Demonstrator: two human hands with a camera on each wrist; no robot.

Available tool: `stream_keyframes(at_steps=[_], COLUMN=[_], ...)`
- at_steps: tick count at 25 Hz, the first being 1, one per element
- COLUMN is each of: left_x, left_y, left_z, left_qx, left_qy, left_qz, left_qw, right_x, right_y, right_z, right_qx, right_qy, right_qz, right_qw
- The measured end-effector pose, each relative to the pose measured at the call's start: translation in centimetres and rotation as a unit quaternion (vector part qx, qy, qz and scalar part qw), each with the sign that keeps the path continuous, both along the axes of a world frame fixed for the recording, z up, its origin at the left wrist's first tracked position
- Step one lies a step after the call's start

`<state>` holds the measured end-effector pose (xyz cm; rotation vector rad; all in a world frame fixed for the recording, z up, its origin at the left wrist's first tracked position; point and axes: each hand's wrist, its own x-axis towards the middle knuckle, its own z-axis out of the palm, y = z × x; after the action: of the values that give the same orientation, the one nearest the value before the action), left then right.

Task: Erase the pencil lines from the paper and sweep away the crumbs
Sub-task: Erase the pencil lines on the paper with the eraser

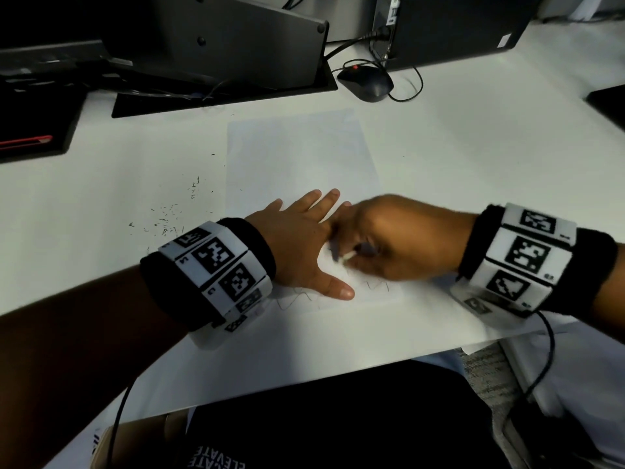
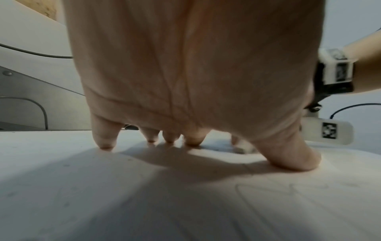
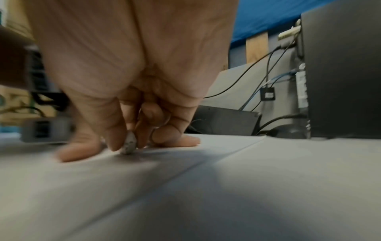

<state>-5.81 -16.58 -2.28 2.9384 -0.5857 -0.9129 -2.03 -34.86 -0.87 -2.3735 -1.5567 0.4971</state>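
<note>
A white sheet of paper (image 1: pixel 297 157) lies on the white desk (image 1: pixel 473 147). Wavy pencil lines (image 1: pixel 372 286) run along its near edge, also faint in the left wrist view as pencil lines (image 2: pixel 268 189). My left hand (image 1: pixel 297 245) lies flat on the paper with fingers spread, fingertips (image 2: pixel 106 145) pressing down. My right hand (image 1: pixel 389 242) pinches a small grey-white eraser (image 3: pixel 129 145) against the paper, just right of the left hand's thumb; the eraser (image 1: pixel 345 258) shows blurred in the head view.
Dark eraser crumbs (image 1: pixel 169 218) are scattered on the desk left of the paper. A monitor base (image 1: pixel 223 93), a black mouse (image 1: pixel 367 81) with its cable, and a computer tower (image 1: pixel 453 25) stand at the back. The desk's near edge (image 1: pixel 304 377) runs just behind my wrists.
</note>
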Motion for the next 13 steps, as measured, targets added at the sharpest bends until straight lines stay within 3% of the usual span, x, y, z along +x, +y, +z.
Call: stream_keyframes(at_steps=[2, 5, 10, 13], left_x=[-0.1, 0.1, 0.0, 0.1], left_y=[0.1, 0.0, 0.1, -0.1], left_z=[0.1, 0.0, 0.1, 0.1], left_qx=[-0.002, 0.008, 0.005, 0.013], left_qy=[0.002, -0.003, -0.001, -0.004], left_qz=[0.004, 0.0, 0.004, -0.003], left_qw=[1.0, 1.0, 1.0, 1.0], right_x=[-0.7, 1.4, -0.1, 1.4], right_y=[-0.1, -0.1, -0.2, -0.3], right_z=[0.2, 0.8, 0.4, 0.8], right_qx=[-0.013, 0.003, -0.018, 0.004], right_qy=[0.034, 0.011, 0.042, 0.01], right_qz=[0.022, -0.05, 0.003, -0.065], right_qw=[0.999, 0.999, 0.999, 0.998])
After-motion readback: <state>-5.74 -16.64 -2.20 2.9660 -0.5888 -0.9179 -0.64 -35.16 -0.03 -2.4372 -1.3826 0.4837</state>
